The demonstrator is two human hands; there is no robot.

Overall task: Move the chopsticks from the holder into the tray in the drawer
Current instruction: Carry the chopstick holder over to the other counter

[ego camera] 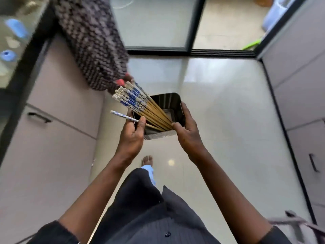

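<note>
A black rectangular holder (173, 103) is held in the air at chest height over the floor, between both hands. Several wooden chopsticks (140, 104) with blue-and-white patterned tops stick out of it, fanned towards the upper left. My left hand (132, 136) grips the holder's left side, and its thumb and fingers pinch one separate chopstick (123, 116) that lies almost level. My right hand (187, 132) clasps the holder's right side, its thumb resting against the lower ends of the bundle. No drawer tray is in view.
Beige cabinet fronts with a dark handle (39, 117) run along the left; more cabinets stand at the right (313, 162). Another person in a dark patterned garment (93, 43) stands close at the upper left. A glass sliding door (158, 23) lies ahead, glossy floor tiles below.
</note>
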